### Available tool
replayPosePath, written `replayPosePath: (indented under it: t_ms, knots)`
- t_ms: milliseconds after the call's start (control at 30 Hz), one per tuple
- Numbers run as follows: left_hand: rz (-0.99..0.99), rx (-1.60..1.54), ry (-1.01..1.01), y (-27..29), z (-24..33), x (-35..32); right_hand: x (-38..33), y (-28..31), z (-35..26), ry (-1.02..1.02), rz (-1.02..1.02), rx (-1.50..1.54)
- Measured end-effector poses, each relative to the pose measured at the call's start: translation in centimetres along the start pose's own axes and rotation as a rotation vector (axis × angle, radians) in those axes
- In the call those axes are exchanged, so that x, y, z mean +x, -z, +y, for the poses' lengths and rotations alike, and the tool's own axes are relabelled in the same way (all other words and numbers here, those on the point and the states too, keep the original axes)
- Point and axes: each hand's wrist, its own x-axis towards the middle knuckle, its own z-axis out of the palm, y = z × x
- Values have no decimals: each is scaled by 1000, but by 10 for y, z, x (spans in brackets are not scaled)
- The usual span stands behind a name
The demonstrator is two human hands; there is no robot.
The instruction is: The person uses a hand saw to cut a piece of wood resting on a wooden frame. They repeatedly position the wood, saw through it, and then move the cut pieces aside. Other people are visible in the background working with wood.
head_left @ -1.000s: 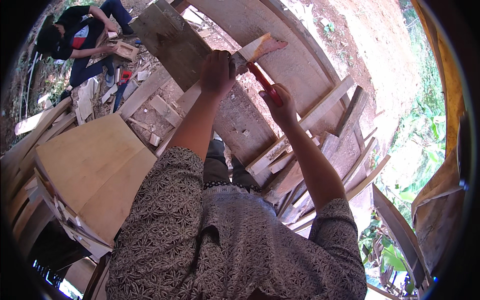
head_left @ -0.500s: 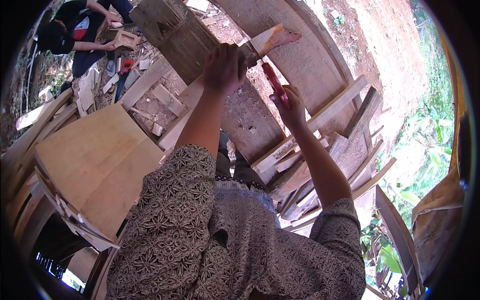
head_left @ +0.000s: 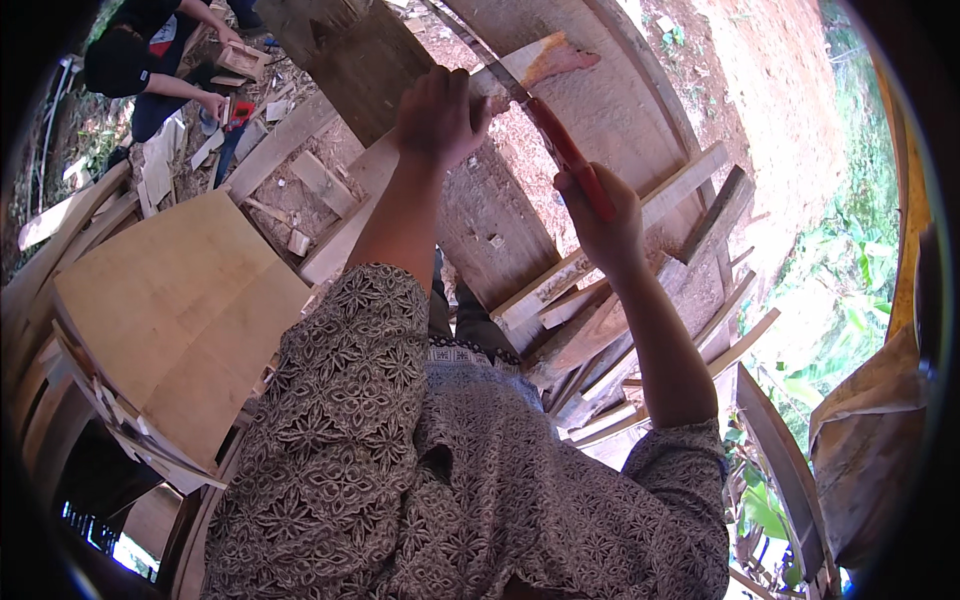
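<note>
My right hand (head_left: 603, 212) is wrapped round the red handle of a hand saw (head_left: 566, 150). Its narrow blade slants up and to the left across a pale board (head_left: 520, 68) with a rough, bark-brown end. My left hand (head_left: 438, 118) grips this board just left of the blade, fingers curled over it. How deep the blade sits in the wood cannot be made out. Beneath the board lies a thick, dark, weathered plank (head_left: 372, 75), and a wide dusty plank (head_left: 495, 230) runs below my hands.
At upper left a co-worker (head_left: 150, 60) crouches, holding a small wooden frame (head_left: 242, 62); a red-handled saw (head_left: 236, 118) lies close by. A broad light panel (head_left: 180, 310) stands at left. Stacked offcuts (head_left: 600, 330) lie right of my legs, with bare soil (head_left: 770, 100) beyond.
My right hand has drawn the saw back toward me, to the lower right, so more of the blade shows. My left hand still grips the board. The co-worker's hands have shifted on the frame.
</note>
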Motion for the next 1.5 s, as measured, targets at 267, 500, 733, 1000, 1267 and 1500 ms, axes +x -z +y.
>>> replayPosePath:
  t_ms: [267, 500, 733, 1000, 1267, 1500]
  knots:
    - [28, 17, 20, -8, -7, -3, -54, 69, -50, -129, -56, -146]
    - [57, 130, -28, -6, -12, -3, -65, 107, -97, -70, -177, -221]
    - [26, 119, -80, -5, -7, 3, 48, -17, -22, -17, 23, -67]
    - [-9, 119, -25, -3, -8, 1, 78, -44, 12, 98, 11, -15]
    - [-21, 91, -21, -6, -6, 0, 40, -49, 76, 119, -26, 48]
    - [38, 99, -50, -12, -8, -2, 39, -41, 90, 115, -95, 121]
